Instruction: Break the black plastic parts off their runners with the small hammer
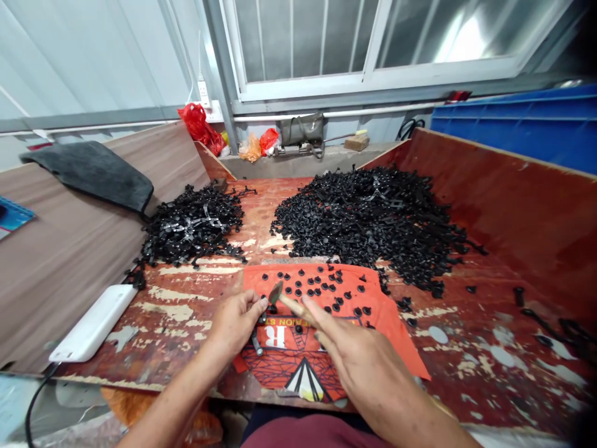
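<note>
My right hand grips the wooden handle of a small hammer, with its dark metal head beside my left fingertips. My left hand is closed in a pinch on a small black plastic part, mostly hidden by the fingers. Just below those fingers a short metal rod lies on the cloth. Both hands are over an orange-red printed cloth on the worktable. Several black pieces with round heads are scattered across the cloth beyond my hands.
A large heap of black parts lies behind the cloth, and a smaller heap to the left. A white power bank with a cable rests near the left edge. Wooden boards wall the table; a blue crate stands beyond the right one.
</note>
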`<state>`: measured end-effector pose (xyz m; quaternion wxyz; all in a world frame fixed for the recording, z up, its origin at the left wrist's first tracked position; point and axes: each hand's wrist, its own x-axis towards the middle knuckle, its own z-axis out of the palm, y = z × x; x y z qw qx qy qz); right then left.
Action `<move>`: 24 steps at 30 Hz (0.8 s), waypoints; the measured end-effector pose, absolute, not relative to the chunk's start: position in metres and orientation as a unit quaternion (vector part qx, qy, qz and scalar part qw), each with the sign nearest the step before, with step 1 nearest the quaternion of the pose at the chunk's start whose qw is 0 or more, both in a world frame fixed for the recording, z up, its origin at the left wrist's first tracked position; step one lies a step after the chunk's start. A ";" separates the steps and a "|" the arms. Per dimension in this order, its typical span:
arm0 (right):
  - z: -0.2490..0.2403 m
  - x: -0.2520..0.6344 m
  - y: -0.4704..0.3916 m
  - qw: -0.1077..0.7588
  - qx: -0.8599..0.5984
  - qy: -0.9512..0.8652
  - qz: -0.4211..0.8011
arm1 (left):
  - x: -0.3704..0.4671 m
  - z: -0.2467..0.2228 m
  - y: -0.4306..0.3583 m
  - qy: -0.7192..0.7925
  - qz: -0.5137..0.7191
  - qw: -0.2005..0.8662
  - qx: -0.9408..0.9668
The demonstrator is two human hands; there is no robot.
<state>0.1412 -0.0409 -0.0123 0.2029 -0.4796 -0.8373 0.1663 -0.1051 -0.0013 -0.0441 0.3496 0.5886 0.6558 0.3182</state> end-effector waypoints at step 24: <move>0.000 0.147 -0.042 0.212 -0.500 -0.815 0.203 | -0.110 -0.054 -0.001 0.673 0.304 0.353 0.575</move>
